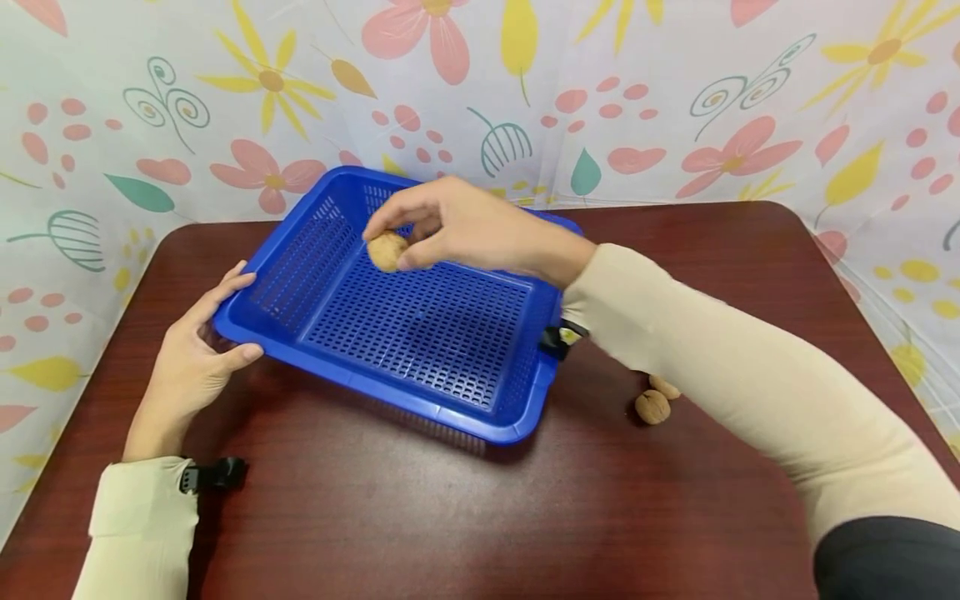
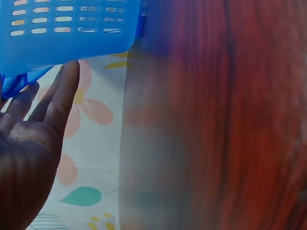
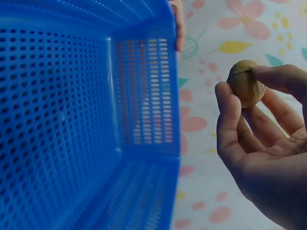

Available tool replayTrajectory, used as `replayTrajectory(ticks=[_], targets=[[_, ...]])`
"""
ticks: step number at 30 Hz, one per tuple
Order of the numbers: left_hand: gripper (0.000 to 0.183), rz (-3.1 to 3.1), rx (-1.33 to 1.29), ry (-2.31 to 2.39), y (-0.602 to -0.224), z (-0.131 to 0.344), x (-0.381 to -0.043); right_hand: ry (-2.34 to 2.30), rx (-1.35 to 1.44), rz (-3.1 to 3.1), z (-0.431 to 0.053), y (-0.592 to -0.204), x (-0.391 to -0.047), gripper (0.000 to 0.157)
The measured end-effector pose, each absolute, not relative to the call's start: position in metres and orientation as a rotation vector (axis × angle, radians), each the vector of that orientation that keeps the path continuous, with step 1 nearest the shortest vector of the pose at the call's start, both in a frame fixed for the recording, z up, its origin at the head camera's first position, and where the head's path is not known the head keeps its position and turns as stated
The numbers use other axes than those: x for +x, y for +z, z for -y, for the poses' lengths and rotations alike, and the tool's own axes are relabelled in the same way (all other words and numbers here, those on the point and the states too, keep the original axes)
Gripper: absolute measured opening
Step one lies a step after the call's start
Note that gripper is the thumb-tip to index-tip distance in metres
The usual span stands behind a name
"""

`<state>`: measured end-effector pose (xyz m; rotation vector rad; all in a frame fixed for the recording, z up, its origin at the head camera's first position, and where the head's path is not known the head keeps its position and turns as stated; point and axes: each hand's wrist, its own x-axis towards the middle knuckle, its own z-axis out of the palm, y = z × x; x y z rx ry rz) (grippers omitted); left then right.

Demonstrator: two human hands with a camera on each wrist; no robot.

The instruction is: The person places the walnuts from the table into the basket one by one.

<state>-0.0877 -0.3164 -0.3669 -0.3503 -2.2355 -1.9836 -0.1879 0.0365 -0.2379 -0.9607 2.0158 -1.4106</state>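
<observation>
A blue plastic basket (image 1: 420,321) with slotted walls is held tilted, its left end raised off the table. My left hand (image 1: 191,354) grips its left corner, thumb on the near rim and fingers at the left side; the left wrist view shows fingers (image 2: 62,98) against the outside of the basket. Over the basket's inside, my right hand (image 1: 472,229) pinches a walnut (image 1: 387,251) between thumb and fingertips. The right wrist view shows this walnut (image 3: 245,84) apart from the basket wall (image 3: 144,91). No walnut shows on the visible part of the basket's floor.
Two more walnuts (image 1: 652,407) lie together on the dark red-brown table (image 1: 480,517), right of the basket; one is partly hidden by the right sleeve (image 1: 712,350). A flower-patterned cloth (image 1: 570,50) stands behind the table.
</observation>
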Motion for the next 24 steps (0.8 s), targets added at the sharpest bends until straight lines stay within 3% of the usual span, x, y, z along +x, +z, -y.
replayTrajectory(ticks=[10, 24], targets=[[0.076, 2.258, -0.326, -1.954, -0.366, 0.315, -0.089, -1.415, -0.845, -1.92, 0.026, -0.285, -0.212, 0.037], [0.076, 2.199, -0.329, -2.01, -0.361, 0.305, -0.089, -1.193, -0.826, -1.901, 0.061, -0.329, -0.209, 0.038]])
